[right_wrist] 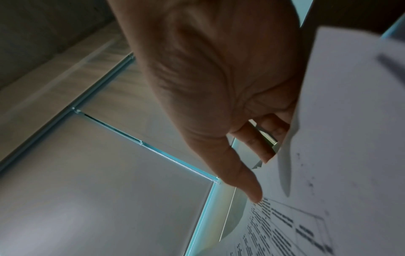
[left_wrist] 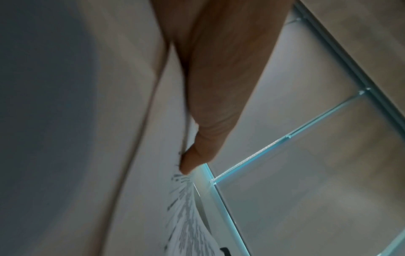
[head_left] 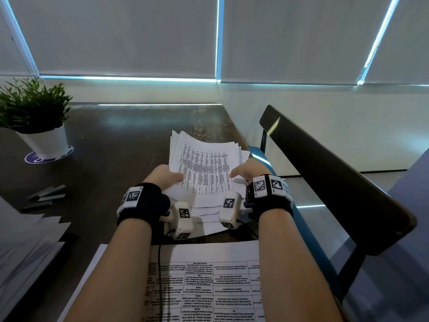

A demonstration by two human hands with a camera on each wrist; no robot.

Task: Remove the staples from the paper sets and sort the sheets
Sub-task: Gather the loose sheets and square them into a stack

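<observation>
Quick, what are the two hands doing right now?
Left hand: grips the left edge of the stack of papers, thumb on top.
Right hand: grips the stack's right edge, thumb on top.

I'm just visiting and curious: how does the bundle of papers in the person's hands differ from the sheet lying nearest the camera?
The held bundle is many fanned, uneven sheets, gripped at its sides by the left hand and right hand; the near sheet lies flat under the forearms, untouched by either hand. The bundle sits farther up the table. Both are white pages printed with text tables.
</observation>
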